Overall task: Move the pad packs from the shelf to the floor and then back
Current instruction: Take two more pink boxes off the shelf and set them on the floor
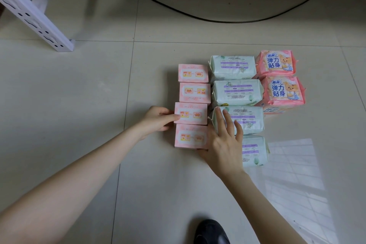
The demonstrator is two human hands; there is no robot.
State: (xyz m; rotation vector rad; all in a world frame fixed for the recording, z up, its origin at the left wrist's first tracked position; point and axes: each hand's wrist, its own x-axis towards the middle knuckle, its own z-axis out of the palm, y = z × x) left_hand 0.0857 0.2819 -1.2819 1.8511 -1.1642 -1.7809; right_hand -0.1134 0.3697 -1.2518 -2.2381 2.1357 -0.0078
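Plainly, from the head view, the pad packs [235,93] all lay on the tiled floor [79,105] in touching rows: pink boxes [195,92], green packs [232,65] and bear packs [283,91] on the right. Our left hand [158,119] pinched the third pink box [193,113] by its left end, one digit lying on its top face. Our right hand [223,142] lay spread, straight fingers resting on the third green pack [247,120], the thumb at the near corner of the nearest pink box [190,136]. The shelf leg [39,20] stood well apart at upper left. We judged that a one-ended pinch might let the box swing and slip on lifting. Since it touched its neighbours, it could also drag them askew. The soft green pack might dent under our pressing hand.
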